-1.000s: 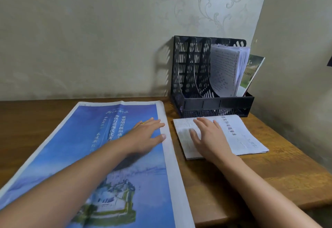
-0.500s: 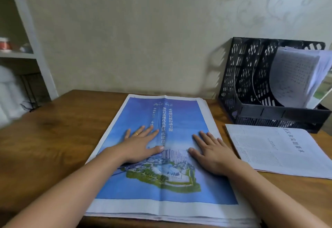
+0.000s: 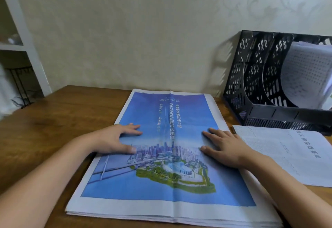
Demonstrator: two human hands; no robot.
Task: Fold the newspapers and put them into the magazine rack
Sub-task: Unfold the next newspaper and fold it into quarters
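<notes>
Head view: the left hand [image 3: 115, 138] and right hand [image 3: 228, 147] lie flat, fingers spread and grasping nothing, on the thick blue-printed newspaper stack [image 3: 167, 155] spread on the brown wooden table [image 3: 53, 120] — seemingly pinning the soft sheets either side of the centre crease before folding; just beside the right hand a folded white newsprint paper [image 3: 287, 152] lies flat, in front of the black perforated plastic magazine rack [image 3: 260, 87]; its right slot holds curling white printed pages [image 3: 305, 73].
</notes>
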